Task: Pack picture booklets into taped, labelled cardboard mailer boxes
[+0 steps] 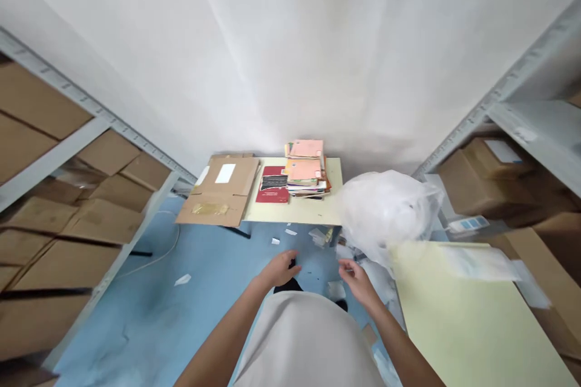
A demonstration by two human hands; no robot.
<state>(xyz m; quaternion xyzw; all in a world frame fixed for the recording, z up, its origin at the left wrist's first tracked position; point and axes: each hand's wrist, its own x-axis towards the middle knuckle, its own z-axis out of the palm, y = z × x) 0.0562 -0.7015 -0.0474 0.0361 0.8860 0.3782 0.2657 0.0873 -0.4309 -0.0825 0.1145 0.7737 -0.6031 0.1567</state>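
Observation:
My left hand (280, 268) hangs in front of my body with the thumb and fingers apart, holding nothing. Level with it on the other side, my right hand (357, 280) has loosely bent fingers and nothing between them. Beyond both hands stands a low, pale yellow table (267, 213). Stacked books (305, 170) with pink covers on top rest on it, apart from my hands. Left of the stack lies a red book (272, 195) with a dark patterned item (274, 182) over it. Flattened cardboard (224, 190) covers the table's left end.
A big white plastic bag (388, 208) bulges beside the table, right of centre. Shelves of cardboard boxes (68, 263) line the left; more boxes (490, 178) fill the right. A pale yellow tabletop (463, 320) is near right. Paper scraps (183, 279) litter the blue floor (154, 320).

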